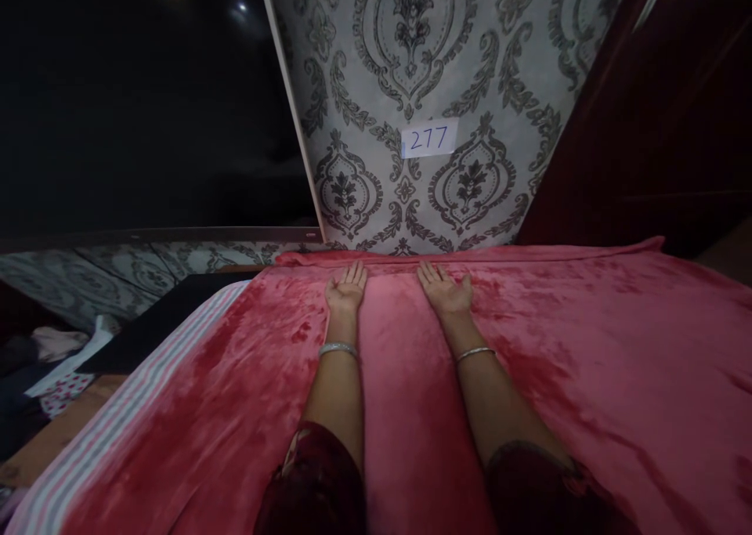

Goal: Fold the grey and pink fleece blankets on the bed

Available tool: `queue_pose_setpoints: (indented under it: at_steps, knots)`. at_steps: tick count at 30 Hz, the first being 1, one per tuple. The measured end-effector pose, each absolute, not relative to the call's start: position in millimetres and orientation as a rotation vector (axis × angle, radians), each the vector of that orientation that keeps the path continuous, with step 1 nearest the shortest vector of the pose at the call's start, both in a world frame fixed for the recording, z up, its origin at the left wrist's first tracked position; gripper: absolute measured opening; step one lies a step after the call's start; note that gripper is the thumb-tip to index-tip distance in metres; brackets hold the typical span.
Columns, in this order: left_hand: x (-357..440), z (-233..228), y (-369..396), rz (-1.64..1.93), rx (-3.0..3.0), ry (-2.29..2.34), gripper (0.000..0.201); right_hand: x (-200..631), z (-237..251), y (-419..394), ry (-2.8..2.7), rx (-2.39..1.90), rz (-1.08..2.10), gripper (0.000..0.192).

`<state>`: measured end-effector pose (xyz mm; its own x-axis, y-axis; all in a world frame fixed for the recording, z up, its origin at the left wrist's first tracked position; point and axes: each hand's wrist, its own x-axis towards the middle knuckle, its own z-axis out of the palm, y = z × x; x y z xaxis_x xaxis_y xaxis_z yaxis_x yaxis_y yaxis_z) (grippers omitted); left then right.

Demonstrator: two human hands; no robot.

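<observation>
A pink and red plush blanket point(405, 378) is spread flat over the surface in front of me. My left hand point(346, 287) rests on it near the far edge, palm up, with its fingers stretched out. To its right my right hand point(445, 288) lies in the same way, palm up and fingers extended. Neither hand holds anything. Both arms reach straight forward over the blanket, with a silvery bangle on each wrist. Just beyond the fingertips, the blanket's far edge forms a low folded ridge against the wall.
A striped cloth point(135, 402) shows along the blanket's left side. Beyond it are a black flat panel point(170, 316) and some piled cloths point(59, 343). A large dark screen point(146, 112) stands at left, patterned wallpaper with a "277" paper label point(429, 138) ahead, dark red wood point(646, 128) at right.
</observation>
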<state>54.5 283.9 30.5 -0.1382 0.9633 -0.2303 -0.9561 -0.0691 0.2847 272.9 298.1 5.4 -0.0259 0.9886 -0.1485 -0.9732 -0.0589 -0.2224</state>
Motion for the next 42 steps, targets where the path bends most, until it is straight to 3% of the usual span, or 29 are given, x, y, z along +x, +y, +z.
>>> queue_pose_setpoints:
  at_steps: [31, 42]
  knots:
    - [61.9, 35.7, 282.5, 1.688, -0.021, 0.5, 0.06, 269.4, -2.5, 306.1, -0.33, -0.483, 1.488, 0.09]
    - [63.5, 37.0, 282.0, 1.699, 0.007, 0.528, 0.06, 270.2, 2.6, 303.5, -0.203, -0.416, 1.519, 0.087]
